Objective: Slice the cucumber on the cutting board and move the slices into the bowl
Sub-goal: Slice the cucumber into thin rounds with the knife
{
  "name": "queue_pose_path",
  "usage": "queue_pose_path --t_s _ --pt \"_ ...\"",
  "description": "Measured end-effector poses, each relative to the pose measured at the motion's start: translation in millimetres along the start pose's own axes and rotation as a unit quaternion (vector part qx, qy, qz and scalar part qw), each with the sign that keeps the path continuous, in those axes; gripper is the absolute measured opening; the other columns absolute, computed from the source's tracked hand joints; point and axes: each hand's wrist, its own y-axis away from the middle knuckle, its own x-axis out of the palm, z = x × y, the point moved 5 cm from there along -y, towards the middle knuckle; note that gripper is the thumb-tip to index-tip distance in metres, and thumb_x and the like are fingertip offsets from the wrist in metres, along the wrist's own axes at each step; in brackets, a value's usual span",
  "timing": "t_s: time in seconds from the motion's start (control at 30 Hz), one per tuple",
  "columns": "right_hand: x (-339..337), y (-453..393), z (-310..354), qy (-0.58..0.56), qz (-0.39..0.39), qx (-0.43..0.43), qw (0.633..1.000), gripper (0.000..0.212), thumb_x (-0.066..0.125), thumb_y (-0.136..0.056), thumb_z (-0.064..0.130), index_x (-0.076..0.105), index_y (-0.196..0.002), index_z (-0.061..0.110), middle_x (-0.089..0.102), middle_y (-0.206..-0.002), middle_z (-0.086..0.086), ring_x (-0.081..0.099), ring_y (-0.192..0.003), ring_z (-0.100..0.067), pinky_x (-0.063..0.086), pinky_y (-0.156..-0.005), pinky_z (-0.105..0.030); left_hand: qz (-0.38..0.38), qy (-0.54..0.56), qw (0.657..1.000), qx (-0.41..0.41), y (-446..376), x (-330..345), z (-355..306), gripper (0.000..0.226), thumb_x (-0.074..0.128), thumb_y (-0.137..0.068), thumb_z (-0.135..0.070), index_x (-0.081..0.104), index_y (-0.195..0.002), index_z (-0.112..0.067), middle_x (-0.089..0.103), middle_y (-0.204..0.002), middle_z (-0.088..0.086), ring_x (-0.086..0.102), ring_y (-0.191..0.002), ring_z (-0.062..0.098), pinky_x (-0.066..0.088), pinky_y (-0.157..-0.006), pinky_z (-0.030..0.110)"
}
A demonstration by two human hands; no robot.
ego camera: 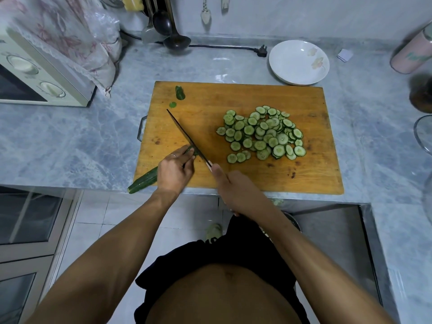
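Note:
A wooden cutting board lies on the marble counter. My left hand grips a cucumber whose uncut end sticks out over the board's near-left corner. My right hand holds the handle of a long knife, with the blade resting against the cucumber's cut end beside my left fingertips. A pile of several cucumber slices lies on the right half of the board. A cut-off cucumber end and a small round piece sit at the board's far-left corner. The white bowl stands empty behind the board.
A toaster oven under a flowered cloth stands at the left. Ladles hang at the back wall, and a power plug lies on the counter. A pink canister and a glass rim are at the right edge.

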Motion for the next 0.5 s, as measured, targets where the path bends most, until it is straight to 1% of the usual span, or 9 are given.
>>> queue_pose_path --t_s 0.1,0.17,0.3,0.37,0.4,0.43,0.5 --pt "3.7 -10.8 -0.2 -0.026 0.001 0.006 1.000 0.069 0.020 -0.100 0.062 0.043 -0.058 0.013 0.044 -0.045 -0.001 0.048 -0.037 -0.017 0.044 -0.043 -0.027 0.012 -0.008 1.000 0.002 -0.2 1.8 3.4 0.021 0.068 -0.084 -0.008 0.076 -0.103 -0.006 0.069 -0.118 0.012 0.071 -0.097 0.027 0.055 -0.086 0.033" --pt "8.2 -20.4 0.4 -0.008 -0.002 0.007 1.000 0.069 0.019 -0.101 0.060 0.044 -0.059 0.012 0.047 -0.048 -0.002 0.049 -0.040 -0.017 0.042 -0.045 -0.027 0.014 -0.011 1.000 0.002 -0.1 2.1 4.0 0.022 0.067 -0.084 -0.010 0.076 -0.103 -0.006 0.069 -0.118 0.013 0.071 -0.097 0.028 0.057 -0.084 0.036" --pt "18.1 -29.9 -1.3 0.025 -0.013 0.004 1.000 0.067 0.017 -0.104 0.053 0.049 -0.063 0.012 0.055 -0.065 -0.006 0.058 -0.069 -0.026 0.039 -0.065 -0.030 0.008 -0.010 1.000 -0.006 -0.6 0.2 2.0 0.020 0.070 -0.081 -0.005 0.077 -0.099 -0.006 0.071 -0.113 0.014 0.071 -0.094 0.027 0.054 -0.086 0.032" --pt "21.3 -29.5 -2.1 0.037 -0.016 -0.001 0.999 0.066 0.015 -0.105 0.050 0.052 -0.068 0.010 0.060 -0.077 -0.012 0.060 -0.083 -0.031 0.036 -0.071 -0.030 0.000 -0.005 1.000 -0.006 -1.2 -2.1 1.3 0.019 0.071 -0.081 -0.005 0.078 -0.099 -0.006 0.071 -0.112 0.013 0.071 -0.095 0.026 0.052 -0.087 0.030" --pt "21.6 -30.0 -3.0 0.043 -0.017 -0.003 0.999 0.067 0.014 -0.106 0.049 0.054 -0.070 0.009 0.062 -0.081 -0.014 0.060 -0.086 -0.031 0.035 -0.072 -0.030 -0.003 -0.001 1.000 -0.007 -1.6 -2.6 1.6 0.019 0.071 -0.081 -0.006 0.078 -0.099 -0.006 0.072 -0.111 0.013 0.071 -0.095 0.025 0.052 -0.087 0.029" --pt "21.5 -30.4 -3.7 0.047 -0.019 -0.005 0.999 0.067 0.014 -0.106 0.049 0.054 -0.069 0.008 0.062 -0.079 -0.013 0.059 -0.085 -0.030 0.034 -0.071 -0.030 -0.006 0.005 1.000 -0.012 -1.5 -2.7 1.6 0.019 0.071 -0.082 -0.008 0.078 -0.100 -0.007 0.072 -0.111 0.012 0.071 -0.095 0.025 0.052 -0.087 0.028" --pt "18.2 -30.9 -5.5 0.052 -0.022 -0.003 0.998 0.069 0.015 -0.105 0.052 0.051 -0.063 0.011 0.055 -0.066 -0.006 0.057 -0.076 -0.028 0.035 -0.068 -0.030 -0.013 0.017 1.000 -0.020 0.2 -2.7 0.8 0.019 0.073 -0.082 -0.011 0.078 -0.101 -0.009 0.072 -0.111 0.009 0.071 -0.094 0.023 0.054 -0.086 0.027"
